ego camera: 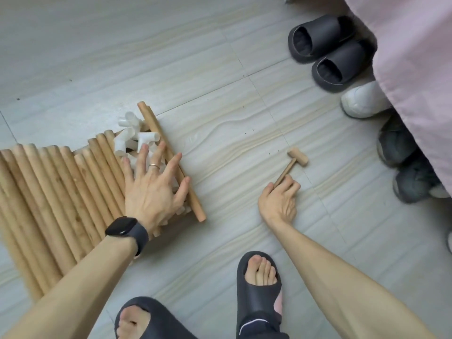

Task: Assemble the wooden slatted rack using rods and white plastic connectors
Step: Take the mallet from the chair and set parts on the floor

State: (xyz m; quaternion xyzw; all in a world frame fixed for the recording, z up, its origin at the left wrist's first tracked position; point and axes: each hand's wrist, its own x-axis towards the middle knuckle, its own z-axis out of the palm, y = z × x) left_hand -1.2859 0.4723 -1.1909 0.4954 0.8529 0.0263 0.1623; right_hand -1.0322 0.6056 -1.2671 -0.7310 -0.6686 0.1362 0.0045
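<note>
Nearest the viewer, two feet in dark open-toed slippers (259,289) stand on a pale grey tiled floor (220,106). Two bare forearms reach forward from there.

The left wrist wears a black smartwatch (126,228) with a dark screen. The left hand (151,187) is palm down with all its fingers (161,152) straight and spread wide apart, a thin ring (154,165) on one of them. It lies over a heap of white plastic connectors (137,138); the forefinger and thumb cross a lone rod (168,157) that borders the heap on its right side. Left of the hand, a row of wooden rods (49,192) lies side by side on the floor, running toward the left edge of the view.

The right hand (277,199), well apart from the heap, has its fingers curled round the handle end of a small wooden mallet (293,162). The mallet's head points away from the hand and sits low at the floor.

Farther off, at the floor's right side, a pair of dark slides (322,50), a white shoe (362,99) and grey sneakers (411,167) are lined up beneath the hem of a pink cloth (411,57).
</note>
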